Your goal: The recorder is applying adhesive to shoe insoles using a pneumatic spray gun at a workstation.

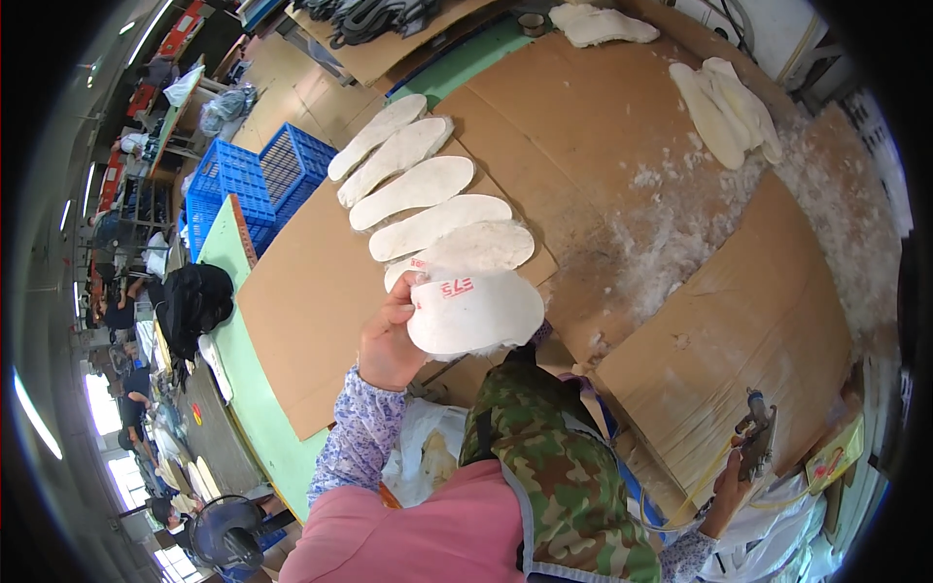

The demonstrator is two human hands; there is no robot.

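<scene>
My left hand (391, 340) pinches a white insole (476, 325) by its edge; red marks are printed on its upper face. Just beyond it, several white fleecy insoles (413, 194) lie in a slanting row on the brown cardboard (292, 321), and the held one covers part of the nearest. Far off to the right, my right hand (724, 493) is closed around a spray gun (756, 428) with a yellowish hose. The gun is over the fluff-strewn cardboard side, away from the insoles. My right fingers are partly hidden.
White fluff (680, 214) is scattered over the right of the cardboard. More insoles (724, 112) lie at the far right, and a white pile (603, 24) at the back. Blue crates (228, 185) stand beyond the green table edge (253, 360), near a black bag (197, 301). People work farther left.
</scene>
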